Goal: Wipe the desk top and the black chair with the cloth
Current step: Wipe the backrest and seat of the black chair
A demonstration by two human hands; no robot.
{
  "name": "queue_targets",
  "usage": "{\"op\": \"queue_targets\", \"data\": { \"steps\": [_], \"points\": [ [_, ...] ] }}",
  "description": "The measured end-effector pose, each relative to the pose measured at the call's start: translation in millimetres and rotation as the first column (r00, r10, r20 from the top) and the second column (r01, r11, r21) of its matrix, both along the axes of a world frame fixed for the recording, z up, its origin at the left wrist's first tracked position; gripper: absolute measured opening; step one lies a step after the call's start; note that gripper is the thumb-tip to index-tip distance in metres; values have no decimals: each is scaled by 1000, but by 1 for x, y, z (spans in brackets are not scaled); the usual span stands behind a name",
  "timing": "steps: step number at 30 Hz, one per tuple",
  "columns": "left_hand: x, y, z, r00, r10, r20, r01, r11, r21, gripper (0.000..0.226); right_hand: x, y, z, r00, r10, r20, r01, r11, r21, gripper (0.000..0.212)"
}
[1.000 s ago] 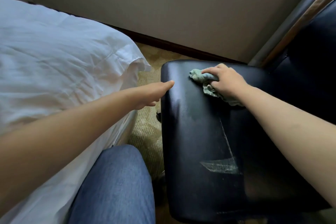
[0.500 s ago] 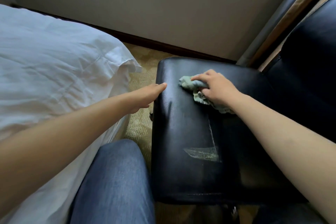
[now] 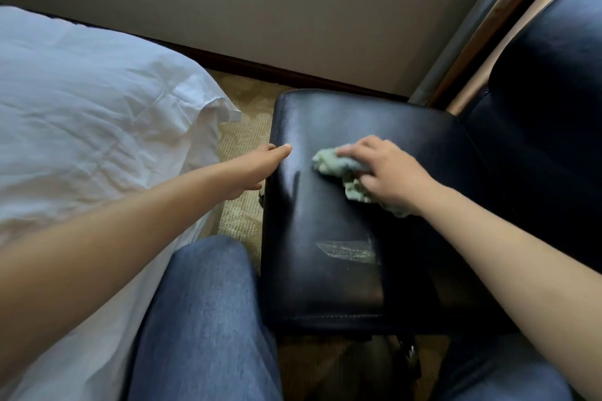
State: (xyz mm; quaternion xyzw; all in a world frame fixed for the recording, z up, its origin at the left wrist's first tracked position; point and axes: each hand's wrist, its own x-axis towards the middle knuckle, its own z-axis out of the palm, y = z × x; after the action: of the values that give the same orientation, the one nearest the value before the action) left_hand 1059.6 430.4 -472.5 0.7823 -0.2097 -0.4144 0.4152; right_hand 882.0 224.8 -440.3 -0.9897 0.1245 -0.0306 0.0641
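Two hands on the glossy black leather chair seat (image 3: 325, 238): right hand (image 3: 387, 172) presses the crumpled pale-green cloth (image 3: 332, 164) at centre; left hand (image 3: 257, 166), fingers straight, steadies the 9 o'clock edge. Best keep pressure flat (overlapping strokes) toward 6 o'clock — scuffed patch (image 3: 350, 251) included.

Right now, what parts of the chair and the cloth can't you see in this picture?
All in the head view:
- Cloth: the part under the right hand is hidden by that hand.
- Black chair: its backrest is cut off by the right edge, and its legs are hidden below the seat.
- Left hand: its palm faces down at the seat's edge, so its underside is hidden.
- Desk: not in view.
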Motion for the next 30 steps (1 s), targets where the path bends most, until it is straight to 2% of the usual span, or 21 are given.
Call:
{"op": "queue_targets", "data": {
  "steps": [2, 3, 5, 8, 11, 13, 17, 18, 22, 26, 28, 30],
  "points": [
    [0, 1, -1, 1000, -3, 5, 3, 1000, 8, 68, 13, -12, -2, 976, -218, 9, 218, 976, 27, 53],
    [0, 1, -1, 1000, -1, 8, 1, 1000, 12, 67, 12, -9, -2, 969, -248, 17, 247, 968, 41, 48],
    [-1, 1, -1, 1000, 11, 11, -11, 1000, 11, 64, -4, 8, -1, 986, -167, 24, 167, 985, 34, 43],
    [-2, -4, -2, 999, 26, 38, -26, 1000, 9, 64, -53, 43, 2, 998, 46, 33, -47, 998, 40, 46],
    [-10, -7, -4, 987, 10, 160, -14, 1000, 24, 63, -79, 50, 4, 972, 233, -13, -232, 972, 30, 47],
    [-17, -8, -5, 961, -33, 276, 31, 999, 11, 59, -69, 38, 2, 973, 229, -22, -229, 973, 12, 48],
    [-22, -5, -5, 908, -116, 402, 140, 990, -31, 54, -42, 32, -6, 998, -7, 66, 5, 1000, 31, 52],
    [-22, -5, -4, 901, -132, 414, 157, 987, -26, 53, -43, 38, -5, 998, -21, 67, 20, 999, 29, 52],
    [-22, -4, -3, 896, -153, 416, 180, 983, -26, 50, -86, 73, 2, 981, 189, 44, -191, 980, 55, 51],
    [-20, -5, -3, 885, -156, 439, 183, 983, -21, 50, -116, 89, 4, 904, 428, 4, -428, 902, 55, 43],
    [-20, -5, -3, 890, -157, 428, 186, 982, -27, 49, -100, 67, 4, 894, 448, -6, -448, 894, 4, 43],
    [-20, -4, -4, 894, -160, 418, 190, 981, -32, 49, -69, 34, -1, 953, 304, 11, -303, 952, -39, 48]
  ]
}}
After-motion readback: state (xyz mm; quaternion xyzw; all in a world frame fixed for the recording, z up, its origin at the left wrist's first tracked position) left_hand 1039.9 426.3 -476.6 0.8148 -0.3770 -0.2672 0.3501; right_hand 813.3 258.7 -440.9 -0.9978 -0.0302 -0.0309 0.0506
